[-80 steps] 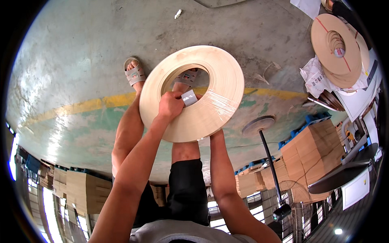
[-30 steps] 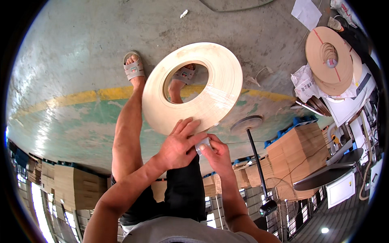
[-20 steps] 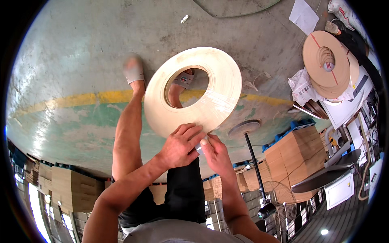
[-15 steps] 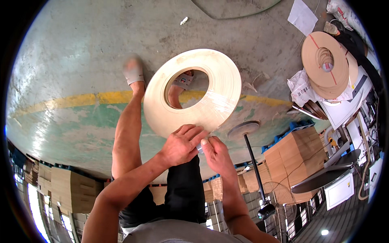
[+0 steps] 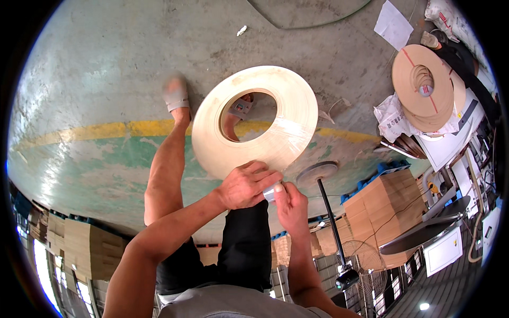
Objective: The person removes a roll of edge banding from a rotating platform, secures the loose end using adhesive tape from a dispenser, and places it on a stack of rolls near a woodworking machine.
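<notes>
The left hand [image 5: 246, 185] is resting half-curled on the cream coil [image 5: 290, 119], its thumb hidden from me; the right hand [image 5: 291, 205] is pinching a small grey piece [image 5: 270, 193].

The far floor [image 5: 116, 69] is scuffed grey concrete; a yellow stripe [image 5: 79, 136] runs across it from left to right, with worn green paint [image 5: 114, 161] on the near side. Glossy reflections streak the left. Cardboard stacks [image 5: 87, 249] stand on the left, and more cartons [image 5: 387, 209] on the right, beside blue pallets [image 5: 382, 177]. A standing fan [image 5: 347, 279] has a round base [image 5: 317, 173] near the right-hand cartons. Bright windows [image 5: 47, 278] glare at the left edge; a lamp [image 5: 424, 306] glows at the right on the dark, ribbed ceiling [image 5: 405, 299].
</notes>
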The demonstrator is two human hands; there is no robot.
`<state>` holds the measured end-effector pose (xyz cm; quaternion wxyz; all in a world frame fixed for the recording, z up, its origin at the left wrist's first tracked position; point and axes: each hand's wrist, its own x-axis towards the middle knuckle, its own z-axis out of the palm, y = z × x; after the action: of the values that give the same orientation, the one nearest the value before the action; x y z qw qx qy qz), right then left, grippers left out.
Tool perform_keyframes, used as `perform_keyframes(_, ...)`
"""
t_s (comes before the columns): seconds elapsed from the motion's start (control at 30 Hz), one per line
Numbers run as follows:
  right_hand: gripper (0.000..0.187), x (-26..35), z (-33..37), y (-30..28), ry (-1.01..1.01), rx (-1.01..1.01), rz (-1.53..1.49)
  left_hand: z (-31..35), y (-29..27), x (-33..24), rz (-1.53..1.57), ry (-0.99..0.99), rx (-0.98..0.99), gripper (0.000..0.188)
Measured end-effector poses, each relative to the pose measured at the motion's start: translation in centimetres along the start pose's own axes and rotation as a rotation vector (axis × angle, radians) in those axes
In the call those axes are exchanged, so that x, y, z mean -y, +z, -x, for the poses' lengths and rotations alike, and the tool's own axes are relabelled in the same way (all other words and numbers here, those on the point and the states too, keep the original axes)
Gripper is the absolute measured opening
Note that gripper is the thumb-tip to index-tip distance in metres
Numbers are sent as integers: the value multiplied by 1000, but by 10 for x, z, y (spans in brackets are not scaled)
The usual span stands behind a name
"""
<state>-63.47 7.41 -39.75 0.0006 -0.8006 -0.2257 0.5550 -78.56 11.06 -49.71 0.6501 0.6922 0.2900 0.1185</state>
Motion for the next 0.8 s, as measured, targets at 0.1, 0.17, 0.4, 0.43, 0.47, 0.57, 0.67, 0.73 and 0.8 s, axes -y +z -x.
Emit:
perform_keyframes(0.1, 34, -10, 2, 5, 4, -30, -138, -2, 3, 4, 30, 11, -36, 54)
perform_keyframes(0.17, 31, -5, 0, 4, -50, 16, -218, -5, 1, 5, 168, -44, -146, 49)
perform_keyframes(0.4, 38, 13, 4, 14, -61, -138, -579, -1, 10, 13, 532, -531, -324, 31)
perform_keyframes(0.43, 38, 9, 1, 13, -62, -134, -581, -1, 14, 15, 529, -533, -326, 31)
perform_keyframes(0.47, 38, 2, -4, 13, 4, -305, -599, 0, 19, 17, 502, -591, -391, 33)
perform_keyframes(0.57, 37, -43, -29, 27, 110, -502, -632, 8, 29, 55, 338, -599, -621, 24)
perform_keyframes(0.67, 36, -93, -69, 48, 340, -358, -942, -1, 27, 64, 299, -637, -539, 19)
perform_keyframes(0.73, 40, -119, -90, 69, 246, -223, -970, -2, 37, 76, 209, -652, -593, 19)
perform_keyframes(0.8, 41, -120, -103, 94, 326, -200, -1072, 7, 34, 101, 304, -777, -630, 20)
